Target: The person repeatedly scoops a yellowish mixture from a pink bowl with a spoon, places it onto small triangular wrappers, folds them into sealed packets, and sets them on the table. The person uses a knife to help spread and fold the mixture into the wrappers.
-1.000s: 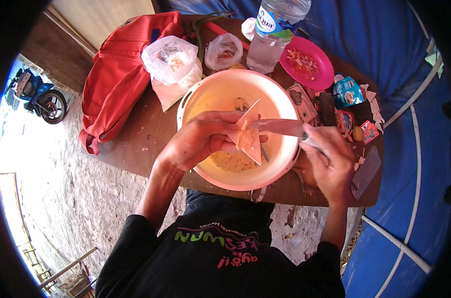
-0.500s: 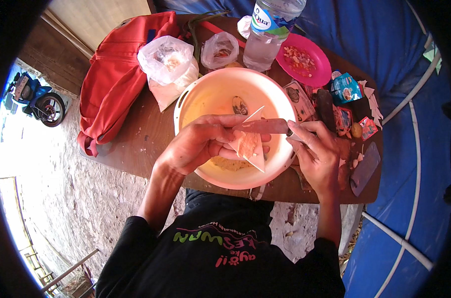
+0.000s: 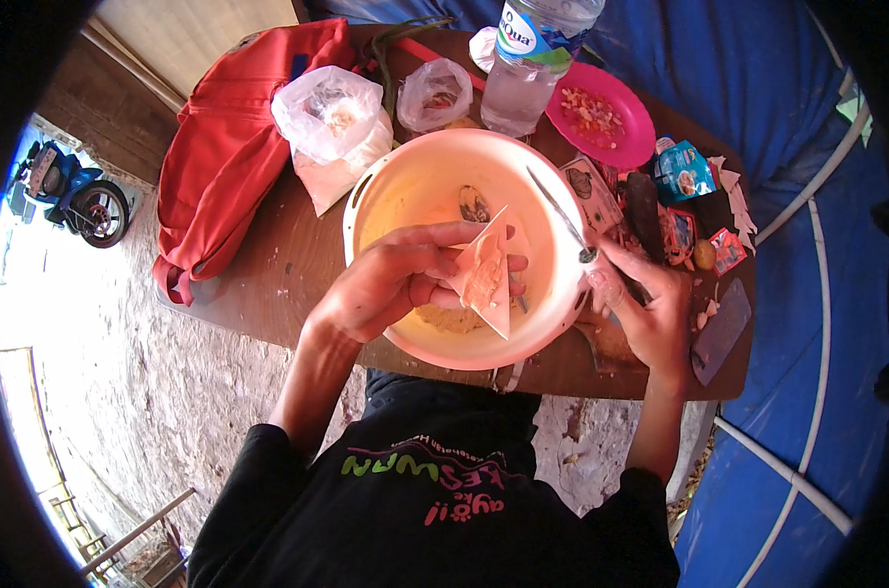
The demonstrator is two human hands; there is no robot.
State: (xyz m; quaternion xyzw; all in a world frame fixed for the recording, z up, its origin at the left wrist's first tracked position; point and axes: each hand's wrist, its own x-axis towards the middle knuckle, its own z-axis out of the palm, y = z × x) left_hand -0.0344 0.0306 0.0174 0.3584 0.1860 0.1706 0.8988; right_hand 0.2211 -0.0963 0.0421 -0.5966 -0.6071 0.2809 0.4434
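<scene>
My left hand [image 3: 381,279] pinches a thin white triangular piece [image 3: 493,299] with orange-tan paste spread over its face, above the large pale basin [image 3: 405,162]. My right hand [image 3: 642,304] grips a knife [image 3: 558,203] by the handle at the basin's right rim. The blade is seen nearly edge-on, points up and left over the basin, and is apart from the triangle. Inside the basin lies a yellowish paste [image 3: 446,320], partly hidden by my left hand. A dark oval thing [image 3: 474,204] shows at the basin's far side; its kind is unclear.
Behind the basin stand a plastic bag of white powder [image 3: 332,118], a smaller bag [image 3: 434,98] and a water bottle [image 3: 523,78]. A pink plate [image 3: 630,147] of chopped pieces sits far right, near packets [image 3: 684,174] and a flat grey blade [image 3: 721,333]. A red backpack [image 3: 229,137] lies left.
The knife has swung away from the triangle toward the right and its blade has turned up, with my right hand shifting slightly right. My left hand keeps holding the triangle almost in place.
</scene>
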